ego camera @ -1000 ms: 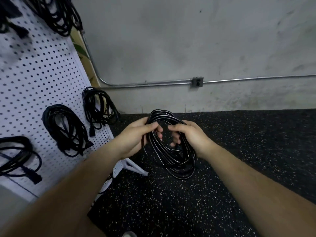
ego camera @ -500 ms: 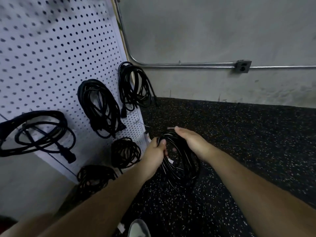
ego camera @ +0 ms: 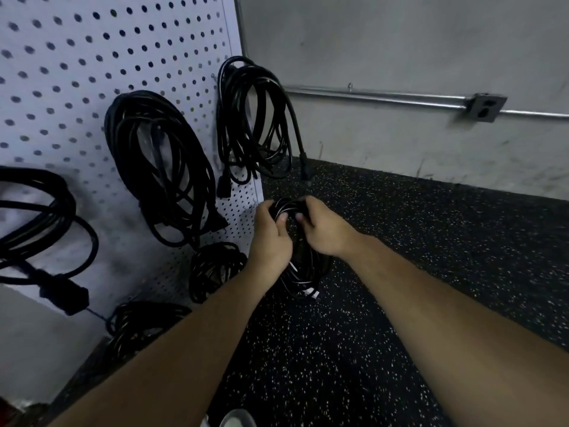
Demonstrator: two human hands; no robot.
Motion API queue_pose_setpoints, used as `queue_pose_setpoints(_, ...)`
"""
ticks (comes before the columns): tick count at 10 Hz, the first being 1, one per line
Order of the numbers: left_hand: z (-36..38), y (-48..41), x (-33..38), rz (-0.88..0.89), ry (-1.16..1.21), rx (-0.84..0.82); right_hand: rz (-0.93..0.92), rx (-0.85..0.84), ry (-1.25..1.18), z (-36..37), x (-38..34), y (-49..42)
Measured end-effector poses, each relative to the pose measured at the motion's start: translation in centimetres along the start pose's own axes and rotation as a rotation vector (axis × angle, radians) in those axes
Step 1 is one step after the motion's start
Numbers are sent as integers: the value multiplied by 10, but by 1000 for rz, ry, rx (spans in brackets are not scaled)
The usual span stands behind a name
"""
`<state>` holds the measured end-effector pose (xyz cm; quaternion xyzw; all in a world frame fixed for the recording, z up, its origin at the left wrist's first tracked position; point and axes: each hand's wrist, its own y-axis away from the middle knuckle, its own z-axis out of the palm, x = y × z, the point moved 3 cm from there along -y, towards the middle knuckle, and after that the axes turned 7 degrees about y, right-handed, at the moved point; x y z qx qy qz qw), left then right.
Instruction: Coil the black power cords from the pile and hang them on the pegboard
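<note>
The left hand (ego camera: 271,238) and the right hand (ego camera: 323,232) both curl round the top of the coiled cord (ego camera: 303,272). The coil hangs down from them, long way up and down. The pegboard (ego camera: 92,57) stands just left of it, closest to the left hand. A small peg (ego camera: 252,205) may stick out there, but it is blurry.

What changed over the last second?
The coil moved left, up to the lower right edge of the pegboard; the view swung that way too. Both the left hand and right hand kept hold of it throughout. The hung coils stayed on the board.
</note>
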<state>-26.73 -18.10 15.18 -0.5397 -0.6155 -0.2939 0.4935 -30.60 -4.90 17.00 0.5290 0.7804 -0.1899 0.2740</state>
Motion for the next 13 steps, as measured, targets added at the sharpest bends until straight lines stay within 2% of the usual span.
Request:
queue_pose_setpoints(1,-4,-18,-6,47,-40,73,-10,-81,21,5,-7,-22)
queue_pose_setpoints(2,-8,-29,-20,53,-81,114,-68,-147,142,13,-5,-40)
queue_pose_setpoints(3,-7,-35,-32,114,-204,129,-101,-142,225,23,3,-51)
queue_pose_setpoints(5,6,-49,-57,110,-455,109,-107,-109,267,41,10,-67)
queue_pose_setpoints(7,8,-44,-74,-62,-911,22,-21,-158,343,63,15,-64)
queue_pose_setpoints(8,14,-43,-74,-103,-1002,-81,55,-209,533,65,14,-56)
queue_pose_setpoints(9,14,-34,-63,-123,-1129,-89,167,-247,698,63,12,-45)
queue_pose_setpoints(10,10,-28,-60,-84,-1133,-103,236,-253,758,50,5,-28)
queue_pose_setpoints(11,0,-12,-44,-66,-1129,-161,177,-242,787,33,-11,-2)
queue_pose_setpoints(12,-9,13,0,32,-1074,-192,87,-117,763,3,-28,34)
queue_pose_setpoints(13,-11,32,53,251,-1038,-201,62,-12,762,-36,-53,65)
